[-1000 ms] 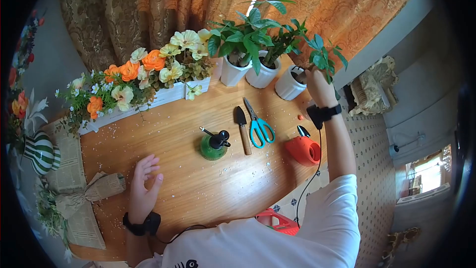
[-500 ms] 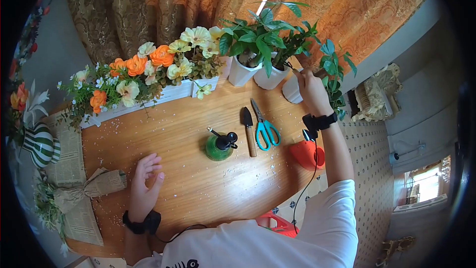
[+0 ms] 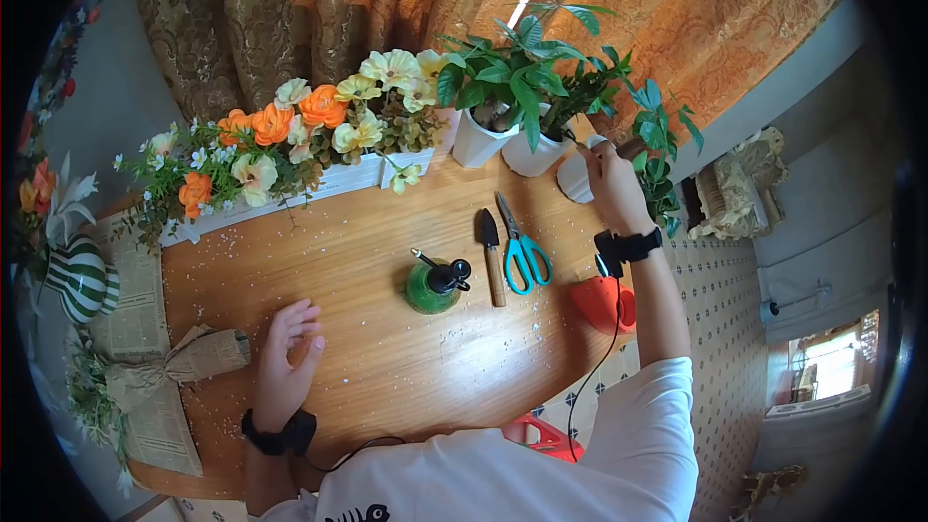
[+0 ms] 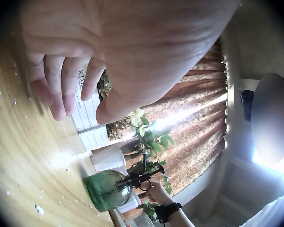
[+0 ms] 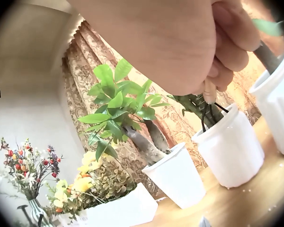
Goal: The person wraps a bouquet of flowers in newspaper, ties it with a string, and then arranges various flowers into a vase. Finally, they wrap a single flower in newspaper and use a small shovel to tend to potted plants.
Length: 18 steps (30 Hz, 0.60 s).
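Note:
My right hand (image 3: 611, 188) grips a small hand rake by its wooden handle (image 5: 209, 92). In the right wrist view the rake's thin black tines (image 5: 205, 116) reach down inside the rim of the middle white pot (image 5: 233, 153), beside the plant's stem. The right-hand white pot (image 3: 574, 180) stands just below this hand in the head view, partly covered by it. My left hand (image 3: 287, 358) is held at the table's left side with relaxed fingers and nothing in them, near a paper-wrapped bouquet (image 3: 184, 367).
A green spray bottle (image 3: 432, 288), a small trowel (image 3: 491, 256) and teal-handled scissors (image 3: 527, 261) lie mid-table. An orange-red container (image 3: 599, 302) sits near the right edge. Along the back stand a white flower box (image 3: 338, 177) and the left white pot (image 3: 478, 143). White granules are scattered about.
My right hand has moved left with the rake, from the right-hand pot to the middle pot. The left hand has stayed where it was. The head view has shifted slightly.

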{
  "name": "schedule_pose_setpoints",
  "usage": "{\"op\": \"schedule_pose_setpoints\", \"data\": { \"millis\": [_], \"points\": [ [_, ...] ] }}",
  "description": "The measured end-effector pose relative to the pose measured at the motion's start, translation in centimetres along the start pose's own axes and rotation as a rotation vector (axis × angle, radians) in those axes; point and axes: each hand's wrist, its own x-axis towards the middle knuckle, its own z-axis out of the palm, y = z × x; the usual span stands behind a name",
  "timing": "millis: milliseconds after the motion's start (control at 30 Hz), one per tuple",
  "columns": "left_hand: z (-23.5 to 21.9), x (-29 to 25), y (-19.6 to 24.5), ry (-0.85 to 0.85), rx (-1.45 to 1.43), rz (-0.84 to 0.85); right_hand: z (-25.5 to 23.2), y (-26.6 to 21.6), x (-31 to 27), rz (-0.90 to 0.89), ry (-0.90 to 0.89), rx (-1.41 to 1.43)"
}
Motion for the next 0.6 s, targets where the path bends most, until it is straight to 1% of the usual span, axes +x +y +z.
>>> {"op": "schedule_pose_setpoints", "data": {
  "millis": [100,133,167,233,267,300,367,400,433,500,533,567,600],
  "points": [
    [-0.1,0.1,0.5,-0.008,0.007,-0.011,0.1,0.2,0.0,0.001,0.013,0.026],
    [-0.1,0.1,0.6,-0.008,0.010,-0.013,0.1,0.2,-0.2,-0.036,0.019,-0.009],
    [-0.1,0.1,0.8,-0.013,0.006,-0.018,-0.1,0.1,-0.4,-0.034,0.017,-0.007],
    [-0.1,0.1,0.8,-0.009,-0.003,-0.025,-1.0,-0.5,-0.5,0.040,0.027,-0.012],
    [-0.1,0.1,0.5,-0.006,-0.006,-0.027,-1.9,-1.1,-0.6,-0.020,0.059,0.019],
    [-0.1,0.0,0.3,0.001,-0.008,-0.031,-2.9,-2.2,-0.9,-0.022,0.088,0.019],
    [-0.1,0.0,0.5,0.011,0.000,-0.029,-4.3,-3.9,-1.5,-0.006,0.088,0.119],
    [-0.2,0.0,0.6,0.005,0.011,-0.015,-4.7,-4.2,-1.9,-0.075,0.102,0.079],
    [-0.3,0.0,0.6,0.014,0.014,-0.019,-4.2,-4.0,-2.1,-0.081,0.098,0.087],
    [-0.1,0.0,0.4,0.005,-0.001,-0.007,-3.5,-3.4,-2.4,-0.120,0.032,0.277],
    [0.0,0.0,0.2,0.002,-0.001,-0.008,-3.2,-4.1,-2.2,-0.026,-0.043,0.257],
    [0.0,-0.1,0.0,0.000,-0.015,-0.010,-2.8,-4.7,-1.8,0.081,-0.095,0.298],
    [0.1,-0.1,-0.1,-0.004,-0.026,-0.010,-1.5,-4.3,-1.2,0.065,-0.057,0.305]
  ]
}}
